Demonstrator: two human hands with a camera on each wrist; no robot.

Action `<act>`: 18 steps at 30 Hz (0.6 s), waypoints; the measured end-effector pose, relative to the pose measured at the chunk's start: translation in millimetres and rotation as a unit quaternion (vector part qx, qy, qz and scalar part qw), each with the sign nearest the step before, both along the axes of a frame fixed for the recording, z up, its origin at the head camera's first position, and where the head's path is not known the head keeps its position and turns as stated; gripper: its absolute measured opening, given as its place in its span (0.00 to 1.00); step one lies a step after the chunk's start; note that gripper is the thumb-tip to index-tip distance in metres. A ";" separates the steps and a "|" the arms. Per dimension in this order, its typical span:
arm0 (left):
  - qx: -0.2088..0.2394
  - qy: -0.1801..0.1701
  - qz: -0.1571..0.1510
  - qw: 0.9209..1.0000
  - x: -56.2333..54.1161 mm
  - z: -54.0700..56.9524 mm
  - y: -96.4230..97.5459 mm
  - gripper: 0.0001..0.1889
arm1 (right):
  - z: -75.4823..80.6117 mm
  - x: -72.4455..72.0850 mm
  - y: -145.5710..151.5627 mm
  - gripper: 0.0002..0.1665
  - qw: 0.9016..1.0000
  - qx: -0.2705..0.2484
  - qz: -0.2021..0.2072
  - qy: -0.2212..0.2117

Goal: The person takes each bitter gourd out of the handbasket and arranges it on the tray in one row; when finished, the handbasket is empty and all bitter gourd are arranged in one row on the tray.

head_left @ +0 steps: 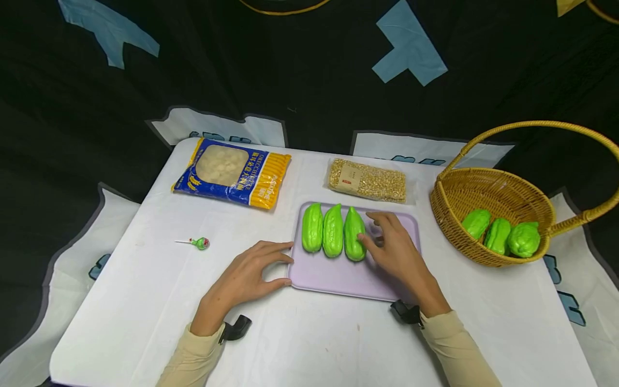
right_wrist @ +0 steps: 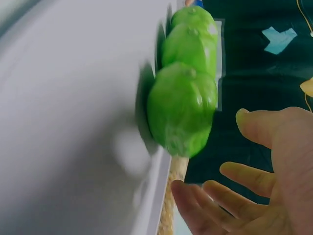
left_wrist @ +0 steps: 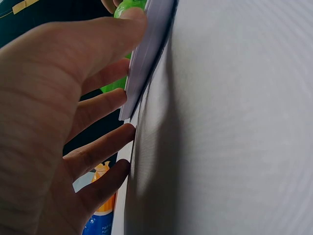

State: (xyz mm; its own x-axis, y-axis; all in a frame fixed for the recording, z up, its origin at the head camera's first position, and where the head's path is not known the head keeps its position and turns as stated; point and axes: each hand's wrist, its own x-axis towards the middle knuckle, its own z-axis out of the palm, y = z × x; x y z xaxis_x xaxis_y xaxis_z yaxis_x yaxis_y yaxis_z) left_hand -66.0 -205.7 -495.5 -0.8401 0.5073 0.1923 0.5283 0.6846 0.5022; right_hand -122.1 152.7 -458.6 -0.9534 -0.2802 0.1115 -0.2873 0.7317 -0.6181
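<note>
Three bright green, ridged gourds (head_left: 333,231) lie side by side on the left part of a shallow lilac tray (head_left: 333,277). My left hand (head_left: 251,271) is at the tray's left edge, its thumb and fingertips right at the rim; in the left wrist view the thumb (left_wrist: 134,19) overlaps the rim from above. Over the tray's right part is my right hand (head_left: 394,250), thumb and fingers spread apart beside the rightmost gourd (head_left: 355,236). A gap shows between that hand and the nearest gourd (right_wrist: 181,110) in the right wrist view.
A wicker basket (head_left: 442,215) with a tall handle and three green gourds stands at the right. Behind the tray lies a clear bag of yellow grains (head_left: 382,183). A blue and yellow pasta bag (head_left: 227,172) is at the back left, a wrapped lollipop (head_left: 200,243) nearer.
</note>
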 end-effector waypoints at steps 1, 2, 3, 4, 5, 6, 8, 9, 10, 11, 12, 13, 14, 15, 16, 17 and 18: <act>0.000 0.001 0.000 1.000 0.0 -0.1 0.0 0.22 | 1.1 0.0 2.7 0.35 1.000 -0.004 -0.003 0.004; 0.001 0.000 -0.001 1.000 0.0 -0.4 0.1 0.22 | 2.0 -0.1 5.7 0.35 1.000 -0.008 -0.006 0.008; 0.001 0.001 -0.001 1.000 0.1 -0.4 0.1 0.22 | 2.7 -0.2 8.8 0.34 1.000 -0.009 -0.010 0.011; 0.002 0.001 -0.001 1.000 0.1 -0.2 -0.2 0.22 | 3.3 -0.5 11.6 0.34 1.000 -0.010 -0.013 0.016; 0.001 0.000 -0.001 1.000 0.2 -0.1 -0.4 0.22 | 3.8 -0.9 14.7 0.33 1.000 -0.010 -0.017 0.021; 0.001 -0.001 -0.001 1.000 0.3 -0.2 -0.7 0.22 | 4.5 -1.3 17.8 0.33 0.999 -0.010 -0.022 0.026; -0.001 -0.002 0.000 1.000 0.6 -0.1 -1.0 0.22 | 5.8 -1.9 24.8 0.32 0.999 -0.013 -0.029 0.039; -0.001 -0.002 0.001 1.000 0.7 0.0 -1.2 0.22 | 6.6 -2.6 28.6 0.32 0.998 -0.016 -0.033 0.046; 0.000 -0.003 0.002 1.000 0.8 0.0 -1.3 0.22 | 7.7 -3.2 32.7 0.32 0.998 -0.020 -0.037 0.053; 0.000 -0.003 0.002 1.000 0.9 0.0 -1.2 0.22 | 9.3 -3.8 36.8 0.31 0.997 -0.023 -0.043 0.060; 0.000 -0.003 0.002 1.000 0.9 0.1 -1.1 0.22 | 10.9 -4.8 41.3 0.31 0.996 -0.026 -0.048 0.067; 0.001 -0.003 0.002 1.000 0.7 0.3 -0.9 0.22 | 13.2 -5.8 45.7 0.31 0.995 -0.030 -0.054 0.073; 0.002 -0.004 0.001 1.000 0.6 0.3 -0.7 0.22 | 15.6 -7.1 50.2 0.31 0.995 -0.030 -0.060 0.078; 0.002 -0.004 0.001 1.000 0.4 0.3 -0.4 0.22 | 18.3 -8.2 54.7 0.31 0.994 -0.029 -0.066 0.082; 0.001 -0.003 0.000 1.000 0.3 0.3 -0.2 0.22 | 21.3 -9.0 59.2 0.31 0.993 -0.026 -0.074 0.084; 0.001 -0.003 0.000 1.000 0.2 0.4 -0.2 0.22 | 24.2 -9.8 63.6 0.31 0.993 -0.025 -0.081 0.084; 0.000 -0.003 0.001 1.000 0.1 0.5 -0.3 0.22 | 27.1 -10.5 68.0 0.31 0.992 -0.022 -0.087 0.084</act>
